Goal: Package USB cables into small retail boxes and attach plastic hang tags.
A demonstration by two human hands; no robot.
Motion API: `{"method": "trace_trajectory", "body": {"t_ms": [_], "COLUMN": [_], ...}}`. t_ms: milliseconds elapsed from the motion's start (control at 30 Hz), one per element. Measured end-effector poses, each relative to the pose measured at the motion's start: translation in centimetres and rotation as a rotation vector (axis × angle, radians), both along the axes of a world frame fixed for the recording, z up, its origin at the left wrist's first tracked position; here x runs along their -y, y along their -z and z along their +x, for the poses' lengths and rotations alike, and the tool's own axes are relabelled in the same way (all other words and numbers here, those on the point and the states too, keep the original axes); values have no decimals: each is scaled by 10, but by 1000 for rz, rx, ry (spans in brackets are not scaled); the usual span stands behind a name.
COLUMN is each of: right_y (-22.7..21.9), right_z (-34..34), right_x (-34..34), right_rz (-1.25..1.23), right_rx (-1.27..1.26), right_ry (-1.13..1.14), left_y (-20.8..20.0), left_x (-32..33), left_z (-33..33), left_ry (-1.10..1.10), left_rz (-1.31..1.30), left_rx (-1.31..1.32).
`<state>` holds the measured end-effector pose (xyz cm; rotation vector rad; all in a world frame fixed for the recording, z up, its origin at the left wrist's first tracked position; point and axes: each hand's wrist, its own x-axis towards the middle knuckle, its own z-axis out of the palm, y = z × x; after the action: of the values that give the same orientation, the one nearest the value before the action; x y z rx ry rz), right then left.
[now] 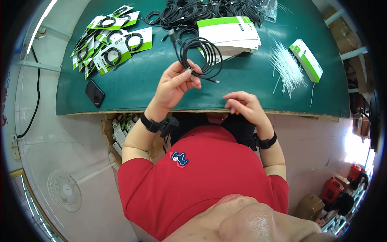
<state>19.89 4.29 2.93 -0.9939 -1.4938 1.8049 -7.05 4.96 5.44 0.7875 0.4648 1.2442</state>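
Note:
My left hand [174, 84] is closed around a coiled black cable [184, 51], pinched between thumb and fingers above the table's near part. A small pale band shows at the pinch. One plug stands up at the upper left of the coil, and a silver-tipped end hangs out at the lower right. My right hand [246, 107] hovers by the table's near edge, apart from the cable. Its fingers are loosely bent and apart, with nothing visible in them. Behind the coil lies a stack of white and green cards [227, 30].
On the green table [161, 94] lie carded black cables [111, 54] at the left and a phone [94, 93]. A heap of loose black cables [189, 12] lies at the back. White zip ties [288, 68] and a green-white card stack [306, 60] are at the right.

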Motion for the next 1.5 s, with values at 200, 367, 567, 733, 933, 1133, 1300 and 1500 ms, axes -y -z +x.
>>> {"method": "trace_trajectory", "body": {"t_ms": [200,367,567,733,933,1133,1300,1500], "right_y": [1,2,16,19,9,2,-8,-2], "right_z": [-25,-33,-33,-34,-25,-17,-32,-34], "right_x": [-1,6,2,-10,-18,-23,-18,-21], "right_rz": [203,123,257,221,189,85,-3,165], "right_rx": [-136,-283,-208,-293,-422,-526,-581,-458], "right_ry": [-13,210,496,552,637,618,709,722], "left_y": [20,24,22,22,24,16,26,23], "left_x": [7,22,15,6,-6,-9,-3,0], "left_z": [46,72,90,108,120,123,131,134], "left_ry": [238,241,-59,-312,-296,-317,-233,-298], "left_rz": [89,75,95,326,257,139,62,-45], "left_rx": [80,-67,-463,-534,-382,9,96,8]}}
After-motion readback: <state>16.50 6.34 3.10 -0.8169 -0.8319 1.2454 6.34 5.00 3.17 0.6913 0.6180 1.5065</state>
